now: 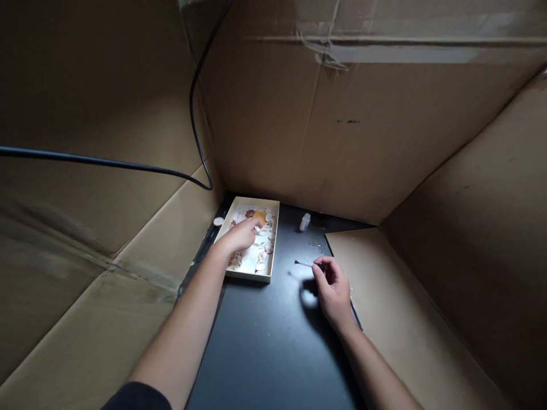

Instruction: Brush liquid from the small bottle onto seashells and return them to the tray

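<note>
The left hand [240, 236] is extending over shells [261, 262] in the tray [248, 277], its grip unclear, while the right hand [334, 287] is pinching a brush [305, 263] above the table [256, 336], a bottle [305, 222] standing beyond.

Two hands [244, 234] [335, 289], one tray [248, 277], one bottle [305, 222], one brush [305, 263], one disc [219, 221] and one cable [192, 102] can be counted. The shells [269, 246] cannot be counted exactly.
</note>
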Available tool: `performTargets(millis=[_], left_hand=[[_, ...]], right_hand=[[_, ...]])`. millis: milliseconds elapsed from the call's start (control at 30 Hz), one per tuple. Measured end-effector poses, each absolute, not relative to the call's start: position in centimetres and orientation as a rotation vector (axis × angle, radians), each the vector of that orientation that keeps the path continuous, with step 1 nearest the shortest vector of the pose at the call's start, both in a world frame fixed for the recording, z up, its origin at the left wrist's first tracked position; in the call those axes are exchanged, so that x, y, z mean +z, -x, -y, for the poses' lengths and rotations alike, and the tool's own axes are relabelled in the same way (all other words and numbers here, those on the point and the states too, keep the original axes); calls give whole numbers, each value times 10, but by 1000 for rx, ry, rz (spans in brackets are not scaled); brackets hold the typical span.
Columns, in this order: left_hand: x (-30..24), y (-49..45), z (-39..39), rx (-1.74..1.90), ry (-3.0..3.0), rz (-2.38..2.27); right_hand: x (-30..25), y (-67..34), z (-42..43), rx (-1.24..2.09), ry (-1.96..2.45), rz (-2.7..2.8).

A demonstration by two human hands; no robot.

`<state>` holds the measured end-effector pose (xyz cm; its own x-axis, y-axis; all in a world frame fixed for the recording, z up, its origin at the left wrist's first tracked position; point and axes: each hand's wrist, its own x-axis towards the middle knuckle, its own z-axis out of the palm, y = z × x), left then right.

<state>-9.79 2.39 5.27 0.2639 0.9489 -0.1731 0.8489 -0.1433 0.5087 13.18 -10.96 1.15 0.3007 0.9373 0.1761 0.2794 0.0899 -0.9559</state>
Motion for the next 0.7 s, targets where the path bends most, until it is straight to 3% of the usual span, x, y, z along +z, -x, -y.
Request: performTargets(millis=[400, 700], left_hand=[[71, 111, -22, 158, -2023, -1498], [72, 116, -15, 283, -2062, -1551]], right_hand=[[8, -133, 108, 724, 1419, 1210], [13, -131, 109, 735, 1418, 1204]])
